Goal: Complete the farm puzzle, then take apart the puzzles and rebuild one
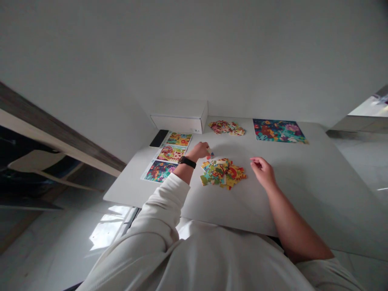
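Observation:
My left hand (200, 151), with a black watch (187, 162) on its wrist, is closed on a small puzzle piece (209, 152). It is just beyond the upper left of a loose heap of colourful puzzle pieces (224, 173). My right hand (263, 171) is right of that heap, apart from it, its fingers loosely bent with nothing visible in them. Left of my left hand lies a printed sheet (154, 157) bearing three pictures, partly covered by my left arm.
Against the wall stands a white box (178, 121), with a black phone-like slab (159, 138) before it. A second heap of puzzle pieces (226, 127) lies at the back. An assembled-looking dark blue puzzle (279, 130) is at the back right of the white table (321, 169). A chair (36, 159) is at far left.

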Demonstrator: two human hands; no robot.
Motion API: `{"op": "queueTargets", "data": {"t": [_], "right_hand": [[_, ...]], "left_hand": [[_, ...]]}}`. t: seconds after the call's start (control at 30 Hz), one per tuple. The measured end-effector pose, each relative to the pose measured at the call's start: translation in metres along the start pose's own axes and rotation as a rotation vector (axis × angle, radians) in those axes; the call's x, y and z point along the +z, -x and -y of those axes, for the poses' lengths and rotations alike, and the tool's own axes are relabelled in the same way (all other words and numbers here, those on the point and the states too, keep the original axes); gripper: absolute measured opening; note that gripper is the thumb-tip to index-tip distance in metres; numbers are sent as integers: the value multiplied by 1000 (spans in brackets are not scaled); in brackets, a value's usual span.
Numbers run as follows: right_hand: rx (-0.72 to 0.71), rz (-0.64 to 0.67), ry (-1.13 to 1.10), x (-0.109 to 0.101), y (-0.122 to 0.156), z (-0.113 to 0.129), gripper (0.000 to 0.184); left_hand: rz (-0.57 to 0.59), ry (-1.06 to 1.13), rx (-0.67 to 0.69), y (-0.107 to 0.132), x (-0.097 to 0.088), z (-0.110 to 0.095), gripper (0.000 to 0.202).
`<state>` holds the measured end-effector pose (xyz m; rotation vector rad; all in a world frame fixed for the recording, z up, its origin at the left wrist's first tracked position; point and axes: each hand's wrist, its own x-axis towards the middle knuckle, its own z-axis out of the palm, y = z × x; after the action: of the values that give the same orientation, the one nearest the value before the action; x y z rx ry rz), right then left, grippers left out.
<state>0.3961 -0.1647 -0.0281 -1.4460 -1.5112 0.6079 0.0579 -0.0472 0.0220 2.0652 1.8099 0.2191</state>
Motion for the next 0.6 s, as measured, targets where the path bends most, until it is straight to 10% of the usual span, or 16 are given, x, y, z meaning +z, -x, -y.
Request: {"op": "queueTargets", "data": {"t": [0.23,0.47,0.6], "right_hand": [[-15,12,-12,4,-1,-3,42],[-276,117,161,8,9,6,38],[-599,350,378,26,18,18,81]], "left_hand": [[-15,723,206,39,6,-2,38],[-257,140,414,111,43,0,51],[-175,-57,605,130,61,6,110]]}}
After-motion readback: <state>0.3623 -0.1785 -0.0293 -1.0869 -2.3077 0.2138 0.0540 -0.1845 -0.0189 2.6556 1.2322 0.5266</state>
